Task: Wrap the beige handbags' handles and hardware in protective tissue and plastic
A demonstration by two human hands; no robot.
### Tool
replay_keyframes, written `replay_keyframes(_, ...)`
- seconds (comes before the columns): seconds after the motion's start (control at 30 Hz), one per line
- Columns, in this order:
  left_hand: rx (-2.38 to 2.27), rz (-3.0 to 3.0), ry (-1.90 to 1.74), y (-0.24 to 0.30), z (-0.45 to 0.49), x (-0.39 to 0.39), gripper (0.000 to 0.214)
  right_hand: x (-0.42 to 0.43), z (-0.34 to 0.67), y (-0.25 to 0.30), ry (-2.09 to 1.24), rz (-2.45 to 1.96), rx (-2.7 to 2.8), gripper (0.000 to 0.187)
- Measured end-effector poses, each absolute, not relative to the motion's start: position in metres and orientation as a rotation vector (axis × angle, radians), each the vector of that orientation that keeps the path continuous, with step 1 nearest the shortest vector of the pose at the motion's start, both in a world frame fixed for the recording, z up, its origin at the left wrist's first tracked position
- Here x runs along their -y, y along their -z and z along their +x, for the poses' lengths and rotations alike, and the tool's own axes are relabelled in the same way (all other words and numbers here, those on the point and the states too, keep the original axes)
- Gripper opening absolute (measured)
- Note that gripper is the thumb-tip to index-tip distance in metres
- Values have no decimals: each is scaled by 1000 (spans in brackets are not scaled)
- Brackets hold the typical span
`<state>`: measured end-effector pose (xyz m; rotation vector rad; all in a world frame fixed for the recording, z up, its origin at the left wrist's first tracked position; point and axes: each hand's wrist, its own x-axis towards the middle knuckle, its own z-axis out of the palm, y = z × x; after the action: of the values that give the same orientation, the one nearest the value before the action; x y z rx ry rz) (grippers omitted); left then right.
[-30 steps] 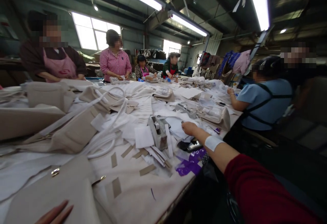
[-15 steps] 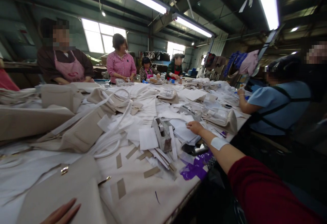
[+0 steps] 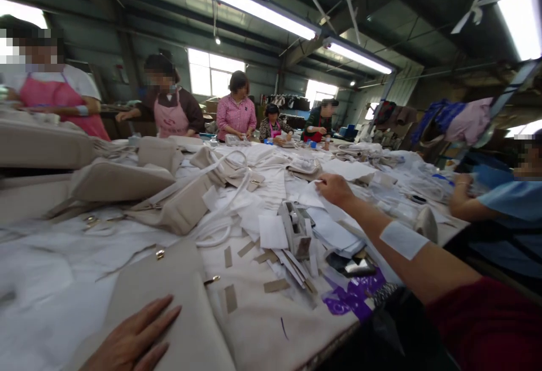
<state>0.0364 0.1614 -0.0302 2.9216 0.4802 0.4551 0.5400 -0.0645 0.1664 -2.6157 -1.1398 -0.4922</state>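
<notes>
My left hand (image 3: 138, 337) lies flat with its fingers stretched out on a beige handbag (image 3: 169, 292) at the lower left. That bag has a small gold clasp (image 3: 160, 254) and a gold hook-like fitting (image 3: 215, 278) at its side. My right arm, a white patch (image 3: 403, 240) on the forearm, reaches across the table. At its end my right hand (image 3: 336, 190) has its fingers pinched together at the edge of a thin white sheet (image 3: 311, 195). Below it are a grey tape dispenser (image 3: 298, 230) and a stack of white paper (image 3: 332, 231).
More beige bags (image 3: 178, 204) with white-wrapped straps are heaped at left. Short grey-brown strips (image 3: 231, 299), a dark phone-like object (image 3: 351, 263) and purple plastic (image 3: 358, 297) lie near the front edge. Several co-workers (image 3: 236, 111) are around the table, one in blue (image 3: 506, 201) at right.
The view has swung left, so the table's things sit farther right. My right hand has moved farther over the white sheets. My left hand stays on the bag, more of it visible.
</notes>
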Motion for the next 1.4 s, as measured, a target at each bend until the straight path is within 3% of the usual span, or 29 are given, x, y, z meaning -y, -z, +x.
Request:
replay_keyframes(0.23,-553,2612,-270,-21,28,-128,35,-27,332,-120,347,-2076,1788,25)
replay_keyframes(0.43,-465,1312,-513,-18,8,-149,53,-46,207,-87,63,-999,2479,26)
replay_keyframes(0.53,-303,739,-625,-6,-5,-163,64,-50,198,-83,-109,-896,2582,26)
replay_keyframes(0.67,-232,438,-783,2,-13,-167,81,-55,211,-82,-156,-995,2712,25)
replay_keyframes(0.8,-572,453,-912,1,-8,-162,66,-61,225,-86,-242,-977,2820,22)
replay_keyframes(1.0,-1492,1233,-722,-19,-27,-137,81,-56,243,-98,-576,-1158,2724,38)
replay_keyframes(1.1,-1477,1541,-560,-28,-43,-120,78,-57,256,-113,-813,-1234,2667,49)
replay_keyframes(1.2,-1409,1679,-532,-28,-49,-109,72,-73,261,-130,-1004,-1329,2600,42)
replay_keyframes(1.3,-1398,1764,-552,-28,-45,-106,66,-98,242,-136,-998,-1439,2580,38)
replay_keyframes(1.4,-1391,1807,-566,-31,-38,-107,64,-116,207,-120,-940,-1464,2686,54)
